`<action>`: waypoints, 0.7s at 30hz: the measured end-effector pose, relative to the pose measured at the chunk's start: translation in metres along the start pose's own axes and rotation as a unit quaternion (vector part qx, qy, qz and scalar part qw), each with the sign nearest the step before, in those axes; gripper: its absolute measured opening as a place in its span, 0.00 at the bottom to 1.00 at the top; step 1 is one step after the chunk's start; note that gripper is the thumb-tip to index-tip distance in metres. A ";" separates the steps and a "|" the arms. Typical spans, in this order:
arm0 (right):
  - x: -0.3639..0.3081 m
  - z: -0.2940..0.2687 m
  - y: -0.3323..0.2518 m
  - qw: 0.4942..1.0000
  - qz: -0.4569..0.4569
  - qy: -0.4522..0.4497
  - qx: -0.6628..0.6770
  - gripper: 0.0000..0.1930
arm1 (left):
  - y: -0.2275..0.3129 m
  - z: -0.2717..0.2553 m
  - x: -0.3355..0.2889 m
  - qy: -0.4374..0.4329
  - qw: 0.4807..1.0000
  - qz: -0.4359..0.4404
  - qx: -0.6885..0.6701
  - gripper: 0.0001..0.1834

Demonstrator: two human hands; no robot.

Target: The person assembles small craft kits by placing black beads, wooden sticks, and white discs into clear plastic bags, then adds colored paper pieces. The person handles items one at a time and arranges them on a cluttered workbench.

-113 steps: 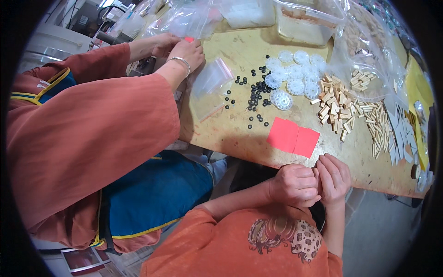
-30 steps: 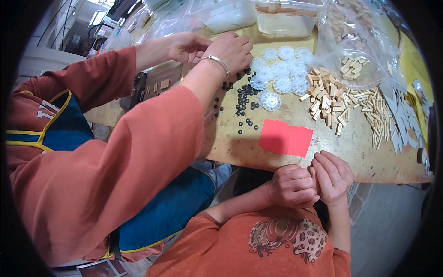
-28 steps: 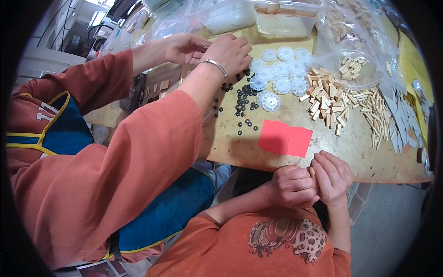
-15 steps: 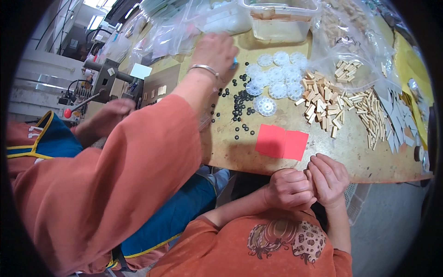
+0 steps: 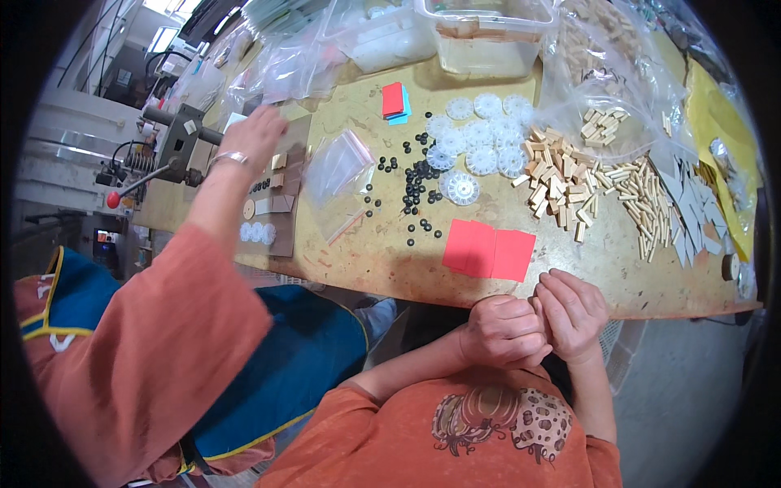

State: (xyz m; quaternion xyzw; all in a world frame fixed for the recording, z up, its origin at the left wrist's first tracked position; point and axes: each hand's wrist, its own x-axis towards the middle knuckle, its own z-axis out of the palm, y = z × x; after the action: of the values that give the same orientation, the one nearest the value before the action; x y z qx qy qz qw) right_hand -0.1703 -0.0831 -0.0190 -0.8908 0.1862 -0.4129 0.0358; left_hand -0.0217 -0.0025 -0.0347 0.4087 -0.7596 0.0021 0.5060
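My left hand (image 5: 504, 329) is a closed fist at the table's front edge. My right hand (image 5: 573, 313) touches it from the right with its fingers curled in. Whatever either hand may hold is hidden by the fingers. Just beyond them on the table lie red cards (image 5: 490, 250), side by side and partly overlapping. Behind the cards are loose black rings (image 5: 419, 180) and a group of clear plastic wheels (image 5: 480, 138). To the right sit a pile of small wooden blocks (image 5: 561, 179) and a heap of short wooden dowels (image 5: 643, 199).
A co-worker's hand (image 5: 259, 134) is over a brown board (image 5: 285, 215) bearing small parts. Clear plastic bags (image 5: 340, 167), a red-and-blue card stack (image 5: 395, 102) and a clear bin (image 5: 488, 57) stand farther back. Grey card pieces (image 5: 691, 207) lie right; a red-knobbed lever machine (image 5: 175, 142) stands left.
The co-worker's hand has moved left from the far middle to the brown board, uncovering the card stack and a clear bag. My hands stay together, nearly unmoved.
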 end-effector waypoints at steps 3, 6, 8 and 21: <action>0.002 -0.001 0.000 1.000 -0.001 -0.006 0.001 0.05 | 0.001 -0.002 0.002 -0.008 1.000 -0.004 0.003 0.09; 0.002 -0.001 -0.001 1.000 0.000 -0.011 0.001 0.06 | 0.002 -0.004 0.003 -0.010 1.000 -0.011 0.012 0.10; 0.000 -0.001 -0.001 1.000 0.000 -0.015 0.002 0.06 | 0.004 -0.003 0.005 -0.002 1.000 -0.013 0.020 0.10; -0.004 0.001 -0.005 0.999 0.004 -0.036 -0.002 0.07 | 0.003 -0.001 0.001 0.057 0.998 0.006 -0.009 0.14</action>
State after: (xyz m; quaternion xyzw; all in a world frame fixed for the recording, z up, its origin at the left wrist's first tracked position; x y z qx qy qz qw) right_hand -0.1708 -0.0775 -0.0216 -0.9042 0.1894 -0.3804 0.0429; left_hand -0.0234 -0.0008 -0.0322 0.3988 -0.7322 0.0219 0.5516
